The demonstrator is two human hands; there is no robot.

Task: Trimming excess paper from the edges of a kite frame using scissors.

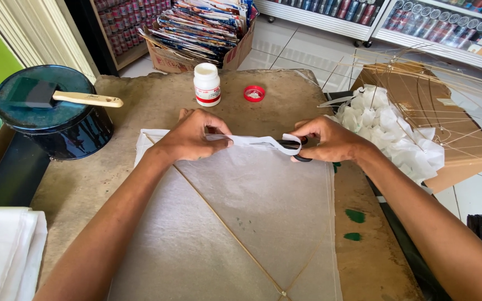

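A thin white paper sheet [241,223] with slim crossed sticks lies on the worn brown table [157,97]. My left hand [191,136] pinches the sheet's far edge and lifts a narrow white paper strip [252,142]. Black-handled scissors [295,149] sit in my right hand [330,139], which is closed around the handles at the strip's right end. The blades are mostly hidden by paper and fingers.
A white glue bottle [207,83] and its red cap [254,93] stand at the table's far side. A dark round tin [51,111] carrying a foam brush [68,97] is at left. White paper scraps [391,131] fill a cardboard box at right. Folded white sheets [4,251] lie near left.
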